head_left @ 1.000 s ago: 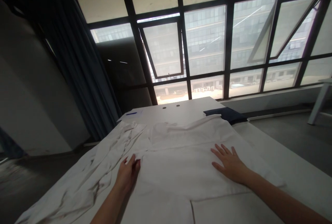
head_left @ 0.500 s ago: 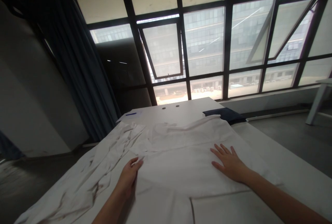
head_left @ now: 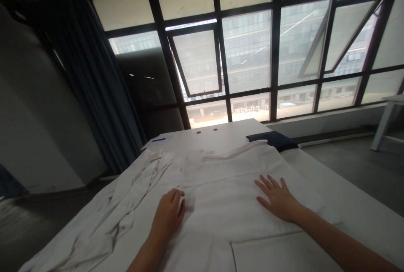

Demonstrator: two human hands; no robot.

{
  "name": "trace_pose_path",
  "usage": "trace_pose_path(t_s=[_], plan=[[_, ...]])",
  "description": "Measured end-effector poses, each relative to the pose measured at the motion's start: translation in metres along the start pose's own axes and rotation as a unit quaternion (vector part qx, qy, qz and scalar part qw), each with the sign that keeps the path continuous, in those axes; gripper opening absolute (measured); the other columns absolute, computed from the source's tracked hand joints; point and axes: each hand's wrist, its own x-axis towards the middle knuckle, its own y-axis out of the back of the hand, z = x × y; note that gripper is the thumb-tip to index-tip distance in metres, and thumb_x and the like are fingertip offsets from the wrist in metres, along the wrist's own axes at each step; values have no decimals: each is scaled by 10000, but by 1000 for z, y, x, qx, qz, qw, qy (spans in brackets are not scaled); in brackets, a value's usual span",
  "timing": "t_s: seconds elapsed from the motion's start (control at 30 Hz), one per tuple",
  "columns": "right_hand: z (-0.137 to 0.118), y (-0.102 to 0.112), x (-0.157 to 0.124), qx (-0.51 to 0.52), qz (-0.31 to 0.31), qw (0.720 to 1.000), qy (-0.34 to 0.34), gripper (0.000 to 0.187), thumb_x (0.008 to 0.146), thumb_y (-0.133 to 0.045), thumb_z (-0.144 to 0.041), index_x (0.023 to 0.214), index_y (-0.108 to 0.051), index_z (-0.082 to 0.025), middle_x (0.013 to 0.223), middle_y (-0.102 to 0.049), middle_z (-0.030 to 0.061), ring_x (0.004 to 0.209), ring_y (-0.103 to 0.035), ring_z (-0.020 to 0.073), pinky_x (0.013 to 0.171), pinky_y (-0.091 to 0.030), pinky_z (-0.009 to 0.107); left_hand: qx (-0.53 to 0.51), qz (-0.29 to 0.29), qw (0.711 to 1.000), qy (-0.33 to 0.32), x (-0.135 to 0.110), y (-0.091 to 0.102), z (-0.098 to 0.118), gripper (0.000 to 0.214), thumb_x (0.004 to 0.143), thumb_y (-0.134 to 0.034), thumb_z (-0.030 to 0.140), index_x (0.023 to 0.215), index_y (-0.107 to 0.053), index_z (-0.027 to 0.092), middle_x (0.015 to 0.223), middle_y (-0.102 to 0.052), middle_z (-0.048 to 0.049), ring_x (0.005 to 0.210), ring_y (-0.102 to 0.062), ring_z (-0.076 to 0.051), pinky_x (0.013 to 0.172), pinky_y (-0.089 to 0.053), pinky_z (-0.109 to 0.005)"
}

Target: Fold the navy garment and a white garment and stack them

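White garment (head_left: 221,209) lies spread flat on the counter (head_left: 350,204), front and centre, hem side nearest the camera; both hands are on it.

Left hand (head_left: 168,215) rests knuckles-up on the cloth left of centre, fingers curled under at a fold line; can't tell if it pinches fabric or just presses. Right hand (head_left: 277,198) is open, palm down, fingers spread, pinning the right side of the body panel.

Step in hand, my read: smoothing and squaring the body panel, right hand as anchor, left hand working the crease.

Rumpled sleeve (head_left: 116,217) trails off to the left, twisted and creased, partly off the flat area; it's the untidy bit. Any next move calls for keeping the right side anchored so the panel doesn't skate on the smooth counter, and for a real grip on that sleeve's edge, not a push.

Further out: collar end of the garment, then a dark blue cloth (head_left: 273,139) touching its far right corner; blue pen (head_left: 158,139) on the far left of the counter; big grid window (head_left: 246,49) behind, curtain (head_left: 94,87) at left.
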Motion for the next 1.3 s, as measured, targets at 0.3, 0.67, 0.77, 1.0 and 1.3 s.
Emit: trace_pose_path(t_s=[0.3,0.67,0.77,1.0,1.3], plan=[[17,-9,3,-33,24,992,-123,845,895,-242,-779,1565,-308,-268,1643,-231,72,1477,-167,454,1123,-73,735,-17,-229,973,-19,-5,-27,-2,773,931,-429,713,1563,-305,287,1644,-180,-86,1510,-160,-340,1204,-177,-545],[57,13,3,-110,104,967,-203,625,960,-292,-501,1456,-486,-173,1603,-317,155,1453,-236,436,1109,-129,716,3,-162,987,-1,2,-29,-16,718,955,-429,663,1528,-397,230,1615,-284,-112,1492,-241,-332,1205,-190,-542],[13,11,-7,-90,117,980,-130,588,962,-308,-530,1399,-551,-221,1574,-381,141,1442,-275,411,1132,-129,685,-28,-105,993,-38,-2,-18,-8,554,988,-462,537,1472,-488,268,1579,-383,-86,1433,-381,-304,1191,-277,-513],[-17,-2,-13,9,6,1000,-9,717,942,-247,-711,1538,-357,-326,1636,-255,36,1501,-184,353,1170,-80,661,-45,-192,977,-84,-7,-13,0,605,995,-440,577,1546,-320,359,1619,-285,-25,1481,-287,-294,1216,-218,-521],[98,4,-6,-51,-9,977,-209,807,899,-239,-720,1567,-298,-271,1652,-195,76,1483,-179,434,1096,-150,744,7,-226,973,-52,-7,-19,-7,677,980,-382,666,1568,-207,379,1648,-133,-35,1513,-148,-324,1209,-137,-556]])
